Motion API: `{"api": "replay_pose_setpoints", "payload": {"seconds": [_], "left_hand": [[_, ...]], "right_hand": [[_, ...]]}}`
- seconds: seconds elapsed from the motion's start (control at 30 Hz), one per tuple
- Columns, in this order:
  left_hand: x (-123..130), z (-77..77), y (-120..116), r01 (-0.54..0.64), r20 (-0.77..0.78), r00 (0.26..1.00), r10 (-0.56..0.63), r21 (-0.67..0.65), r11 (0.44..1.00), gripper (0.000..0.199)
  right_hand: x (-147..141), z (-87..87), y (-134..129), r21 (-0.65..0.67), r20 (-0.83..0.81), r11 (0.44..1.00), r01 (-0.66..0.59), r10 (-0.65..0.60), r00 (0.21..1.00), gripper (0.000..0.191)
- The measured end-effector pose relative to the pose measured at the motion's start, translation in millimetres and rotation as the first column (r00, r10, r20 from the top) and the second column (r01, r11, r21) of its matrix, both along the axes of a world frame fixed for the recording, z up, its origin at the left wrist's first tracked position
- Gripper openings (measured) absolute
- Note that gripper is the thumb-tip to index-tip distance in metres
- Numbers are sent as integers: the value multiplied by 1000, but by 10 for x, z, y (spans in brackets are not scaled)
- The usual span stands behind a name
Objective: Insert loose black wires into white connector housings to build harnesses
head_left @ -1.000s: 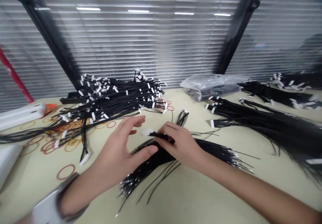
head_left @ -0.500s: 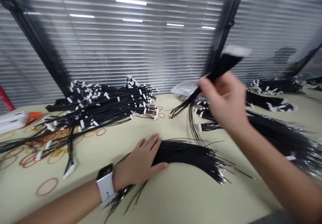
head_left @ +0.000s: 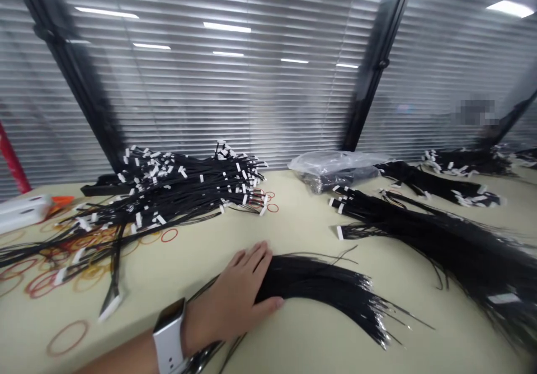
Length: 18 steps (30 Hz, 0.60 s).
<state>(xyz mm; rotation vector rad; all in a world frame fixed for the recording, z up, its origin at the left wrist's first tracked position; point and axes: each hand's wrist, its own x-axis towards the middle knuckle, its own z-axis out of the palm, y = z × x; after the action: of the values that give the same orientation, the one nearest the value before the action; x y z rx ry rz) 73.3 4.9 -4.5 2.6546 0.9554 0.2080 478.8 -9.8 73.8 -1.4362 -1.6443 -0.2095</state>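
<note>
My left hand [head_left: 239, 290] lies over a bundle of loose black wires [head_left: 314, 279] on the table, fingers stretched out and thumb apart. The wires curve to the right and end in shiny metal tips. A smartwatch [head_left: 170, 335] with a light band is on my left wrist. Part of the bundle is hidden beneath the palm, and more wire ends show below the wrist. My right hand is out of the picture.
At the back left lies a pile of black cables with white connectors [head_left: 197, 178]. Rubber bands [head_left: 170, 235] are scattered near it. A clear plastic bag [head_left: 335, 167] stands at the back, and more black cables [head_left: 411, 223] spread along the right. Blinds [head_left: 251, 83] rise behind the table.
My right hand, which held up a black cable bundle with a white connector end, has left the view along with that bundle. My left hand stays on the loose wires. The view has tilted up slightly.
</note>
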Motion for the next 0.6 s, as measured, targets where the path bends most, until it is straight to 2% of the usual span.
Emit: {"api": "replay_pose_setpoints", "payload": {"seconds": [0.13,0.17,0.27,0.33,0.4,0.5,0.6], "left_hand": [[-69,75,-10,-24,155,987,35,-74,997,80],[-92,105,-9,-26,179,983,39,-75,997,79],[-200,182,5,-51,157,986,62,-69,996,68],[-315,200,26,-103,108,988,111,-78,992,63],[-462,187,60,-160,91,982,168,-87,983,61],[-691,134,138,-238,140,956,256,-132,962,58],[-841,63,241,-270,238,923,303,-160,949,53]], "right_hand": [[220,-14,90,-87,111,992,89,-79,991,45],[229,-57,115,-194,238,966,169,-121,964,44],[40,-281,234,-305,317,941,146,-44,948,42],[-248,-421,360,-347,344,935,76,51,938,41],[-615,-486,526,-379,365,926,-2,152,919,44],[-1226,-451,833,-379,400,918,-119,278,873,47],[-1849,-362,1168,-338,431,919,-203,343,834,44]]}}
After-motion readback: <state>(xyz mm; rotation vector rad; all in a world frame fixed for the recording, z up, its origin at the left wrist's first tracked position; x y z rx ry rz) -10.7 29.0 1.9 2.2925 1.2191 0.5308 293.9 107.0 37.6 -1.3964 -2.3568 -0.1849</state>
